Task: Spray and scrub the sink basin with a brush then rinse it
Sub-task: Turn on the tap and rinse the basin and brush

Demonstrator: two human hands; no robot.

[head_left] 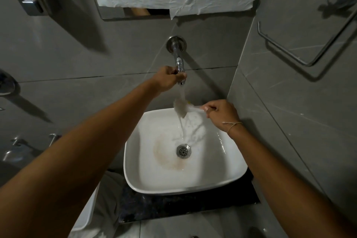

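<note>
Presently, rinse step: tap (pixel 179 67) gripped by left hand (pixel 168 78); brush (pixel 181 108) clasped by right hand (pixel 222 113), held under the stream at sink basin's (pixel 228 162) 12 o'clock rim. Brown stain (pixel 164 154) by drain (pixel 183 151) remains; further scrubbing is judged needed.

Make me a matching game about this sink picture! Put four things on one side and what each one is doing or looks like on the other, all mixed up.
Things:
1. left hand
2. right hand
3. sink
4. drain

Descriptions:
A. white, with a brownish stain inside
B. holding the brush under the running water
C. round metal, at the bottom of the basin
D. gripping the tap on the wall

Pairs: 1-D, 2-B, 3-A, 4-C
</note>
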